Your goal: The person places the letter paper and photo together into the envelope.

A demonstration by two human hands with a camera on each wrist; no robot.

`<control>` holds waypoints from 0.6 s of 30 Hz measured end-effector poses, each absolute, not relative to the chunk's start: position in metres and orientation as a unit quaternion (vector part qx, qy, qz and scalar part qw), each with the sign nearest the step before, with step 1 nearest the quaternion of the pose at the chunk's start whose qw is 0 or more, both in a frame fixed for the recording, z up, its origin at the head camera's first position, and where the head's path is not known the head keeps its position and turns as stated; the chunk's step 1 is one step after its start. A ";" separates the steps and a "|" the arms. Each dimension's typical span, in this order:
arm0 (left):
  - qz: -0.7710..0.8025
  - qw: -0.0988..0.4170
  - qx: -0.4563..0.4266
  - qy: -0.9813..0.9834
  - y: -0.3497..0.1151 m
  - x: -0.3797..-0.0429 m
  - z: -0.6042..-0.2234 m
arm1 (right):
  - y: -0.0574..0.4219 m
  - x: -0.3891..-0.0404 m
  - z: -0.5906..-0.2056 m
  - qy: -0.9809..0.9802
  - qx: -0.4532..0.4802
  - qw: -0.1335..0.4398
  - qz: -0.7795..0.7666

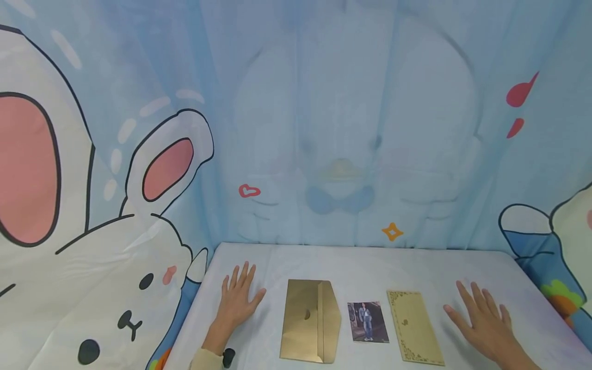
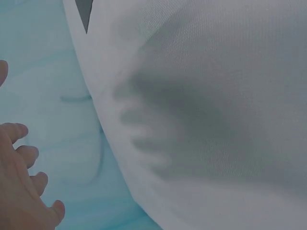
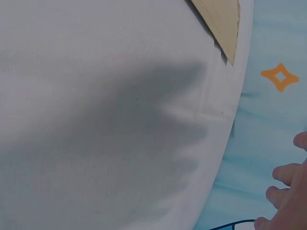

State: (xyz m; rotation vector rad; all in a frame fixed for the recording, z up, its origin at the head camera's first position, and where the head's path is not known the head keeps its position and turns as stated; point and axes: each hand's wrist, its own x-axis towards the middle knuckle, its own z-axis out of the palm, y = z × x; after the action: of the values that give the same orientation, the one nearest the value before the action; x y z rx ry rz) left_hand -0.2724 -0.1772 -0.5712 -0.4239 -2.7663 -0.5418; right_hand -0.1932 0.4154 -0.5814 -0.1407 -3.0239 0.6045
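Note:
A shiny gold envelope [image 1: 299,321] lies on the white table, its flap spread toward the right. Beside it is a small photo [image 1: 368,322] of a standing person. Farther right lies a pale gold card [image 1: 414,329] with a patterned border; one corner of this card [image 3: 224,24] shows in the right wrist view. My left hand [image 1: 237,298], fingers spread, is left of the envelope and holds nothing. To the right of the card, my right hand [image 1: 487,326] also has its fingers extended and holds nothing. Both hands cast soft shadows on the tabletop below them.
The white tabletop [image 1: 370,267] ends at a light blue curtain [image 1: 342,103] printed with cartoon figures. A large printed rabbit [image 1: 106,288] fills the left side. Part of a dark grey pointed shape [image 2: 85,12] enters the top of the left wrist view.

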 end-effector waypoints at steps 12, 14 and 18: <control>-0.180 0.140 -0.148 -0.962 -0.170 -0.269 -0.574 | 0.392 -0.194 -0.584 -0.977 -0.039 0.029 0.209; -0.187 0.138 -0.148 -0.961 -0.169 -0.269 -0.575 | 0.388 -0.194 -0.584 -0.977 -0.039 0.024 0.210; -0.195 0.129 -0.149 -0.961 -0.166 -0.267 -0.577 | 0.379 -0.194 -0.584 -0.977 -0.030 0.026 0.210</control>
State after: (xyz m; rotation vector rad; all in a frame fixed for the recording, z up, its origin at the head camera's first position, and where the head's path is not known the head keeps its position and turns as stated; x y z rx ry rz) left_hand -0.2668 -0.1664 -0.5774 -0.4326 -2.7940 -0.5657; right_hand -0.1943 0.3789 -0.5840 -0.0927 -3.0195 0.6481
